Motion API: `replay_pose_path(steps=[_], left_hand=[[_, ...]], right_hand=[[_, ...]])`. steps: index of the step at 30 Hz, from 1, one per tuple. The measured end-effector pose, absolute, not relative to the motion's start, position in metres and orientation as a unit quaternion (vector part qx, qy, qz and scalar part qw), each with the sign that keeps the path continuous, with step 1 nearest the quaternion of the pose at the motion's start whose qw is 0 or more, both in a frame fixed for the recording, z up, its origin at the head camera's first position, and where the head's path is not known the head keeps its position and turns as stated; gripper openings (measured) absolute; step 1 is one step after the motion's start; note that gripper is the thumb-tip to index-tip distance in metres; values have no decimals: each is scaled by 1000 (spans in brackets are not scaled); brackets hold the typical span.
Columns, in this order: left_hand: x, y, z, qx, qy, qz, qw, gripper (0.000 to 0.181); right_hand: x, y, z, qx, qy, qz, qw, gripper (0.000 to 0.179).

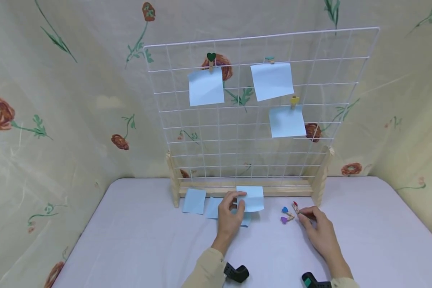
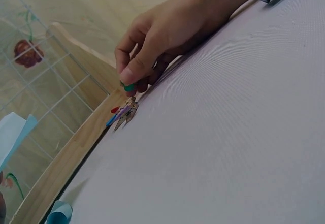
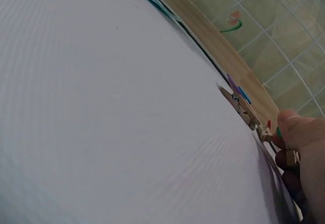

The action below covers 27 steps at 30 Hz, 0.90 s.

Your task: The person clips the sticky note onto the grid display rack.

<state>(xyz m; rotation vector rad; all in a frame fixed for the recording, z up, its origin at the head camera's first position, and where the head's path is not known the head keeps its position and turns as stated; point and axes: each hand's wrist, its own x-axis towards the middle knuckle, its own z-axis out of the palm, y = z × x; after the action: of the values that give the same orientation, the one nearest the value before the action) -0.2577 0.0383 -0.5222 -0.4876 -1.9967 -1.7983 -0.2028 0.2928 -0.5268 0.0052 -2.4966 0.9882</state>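
Note:
My left hand [image 1: 229, 218] pinches a light-blue paper note [image 1: 253, 199] just in front of the wire grid's wooden base. To the right, my right hand [image 1: 319, 232] pinches a small wooden clothespin with a green top [image 2: 130, 87] between thumb and fingers. Beside those fingertips lie mini clothespins with a purple heart [image 1: 284, 220], a blue heart [image 1: 285, 209] and a red top [image 1: 295, 204]. More blue notes lie on the table: one at the left [image 1: 194, 201], and others near my left hand, partly hidden by it.
A white wire grid [image 1: 219, 140] stands upright in a wooden stand [image 1: 320, 176] at the table's back. Blue notes hang on it from clothespins: one upper left [image 1: 206, 88], one upper middle [image 1: 272, 82], one lower right [image 1: 288, 122]. Flowered cloth surrounds the white-covered table [image 1: 147, 240].

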Motion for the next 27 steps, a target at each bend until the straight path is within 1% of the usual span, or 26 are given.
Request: replay_pose_path(steps=[6,10,13,16,21,27], left_hand=[[-252,37,-518,-171,-718,-636,223,23],[-246,38,-502,-181,-711,-643,219,22],[-241,36,-493,-176,-708,-649,217,23],[-238,34,-490,-167,-708,-654,210,23],[-238,34,-490,-172,-707,-657,196,23],[-239,38,-488,-169,-701,-660,209,23]], right_hand=[[-200,291,-527,-25,-888,400,226,19],[-202,293,-525,-36,-883,407,232,18],[-204,294,-525,-37,-886,407,221,18],[-203,292,-527,-35,-890,403,211,19],[-201,293,-527,-29,-892,399,212,16],[-201,296,-522,-29,-895,397,202,16]])
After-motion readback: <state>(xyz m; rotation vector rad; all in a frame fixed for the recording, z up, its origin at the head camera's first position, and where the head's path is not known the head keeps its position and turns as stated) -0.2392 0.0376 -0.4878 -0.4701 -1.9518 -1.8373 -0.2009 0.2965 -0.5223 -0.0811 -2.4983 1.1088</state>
